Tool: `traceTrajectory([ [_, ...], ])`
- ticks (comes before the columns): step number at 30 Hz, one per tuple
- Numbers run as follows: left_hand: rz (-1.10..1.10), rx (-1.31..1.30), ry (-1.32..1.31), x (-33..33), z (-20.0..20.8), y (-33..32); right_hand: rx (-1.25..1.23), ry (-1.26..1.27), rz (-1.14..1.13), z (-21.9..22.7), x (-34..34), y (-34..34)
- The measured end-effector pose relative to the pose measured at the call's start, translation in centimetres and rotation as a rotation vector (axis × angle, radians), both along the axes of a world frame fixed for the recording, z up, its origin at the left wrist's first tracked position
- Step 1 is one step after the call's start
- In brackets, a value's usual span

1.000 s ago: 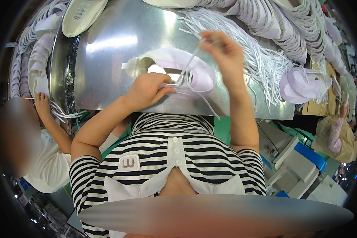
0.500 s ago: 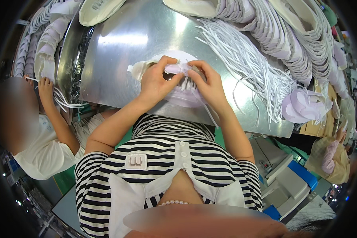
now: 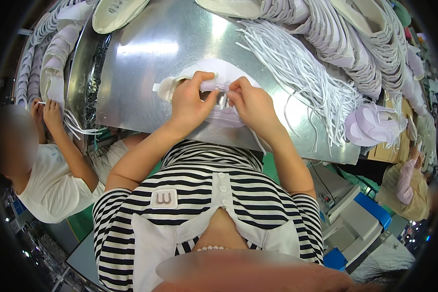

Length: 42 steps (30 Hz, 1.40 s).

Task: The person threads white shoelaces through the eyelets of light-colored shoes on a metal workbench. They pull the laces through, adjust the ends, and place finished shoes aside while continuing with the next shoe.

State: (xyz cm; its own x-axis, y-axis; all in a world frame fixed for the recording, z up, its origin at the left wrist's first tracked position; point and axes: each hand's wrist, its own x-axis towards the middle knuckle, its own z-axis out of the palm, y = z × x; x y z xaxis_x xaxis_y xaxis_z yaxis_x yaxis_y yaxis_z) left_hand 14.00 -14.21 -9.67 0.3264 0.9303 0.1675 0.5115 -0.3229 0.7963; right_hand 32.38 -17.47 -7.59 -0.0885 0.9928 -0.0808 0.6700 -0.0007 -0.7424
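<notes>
Shoe upper (image 3: 224,118), pale lilac and white: one, on the metal counter (image 3: 146,82), directly in front of the person, heel end toward the left. Its middle is partly covered by the hands.

Hands, the person's own: two. Left hand (image 3: 190,104): thumb and forefinger pinching the far eyelet edge of the upper. Right hand (image 3: 250,102): thumb and fingertips drawn together, pinching the same edge just beside the left; whether a lace end is caught there too cannot be made out.

Lace (image 3: 261,140), white: one hanging end, running from the upper past the right wrist toward the counter's near edge; its threaded course is largely hidden.

Bundle of white laces (image 3: 297,73): one, loose, on the counter to the right; strands overlap and cannot be counted.

Stacked uppers (image 3: 323,44): at least two nested rows at upper right, cut off by the top edge; pieces too tightly packed to count.

Further stacked uppers (image 3: 56,63): several rows at left, blurred toward the rim.

Single pale upper (image 3: 119,17): one, at upper left, cut off.

Lilac pieces (image 3: 370,124): one overlapping heap, right corner; number unclear.

Co-workers: at least two. The one at left has two hands (image 3: 52,114) in view, at a thin white strip (image 3: 41,102); the one at right (image 3: 406,182) is small and indistinct.
</notes>
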Motion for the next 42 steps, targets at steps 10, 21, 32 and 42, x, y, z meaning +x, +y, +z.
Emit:
traceTrajectory([
  [10, 0.054, -0.260, -0.361, -0.6, -2.0, 1.6, 0.089, -0.140, 0.004, 2.9, 1.2, -0.7],
  [21, -0.014, -0.269, -0.320, 0.5, -0.3, 1.1, 0.098, 0.097, -0.094, 1.3, 0.9, -0.6],
  [32, -0.044, -0.174, -0.109, 0.5, 0.0, 0.5, 0.012, -0.002, -0.017, 0.7, 0.8, 0.0],
  [42, -0.038, -0.256, -0.255, 0.2, -1.6, 1.5, -0.041, -0.131, 0.027, 1.0, 0.0, 1.1],
])
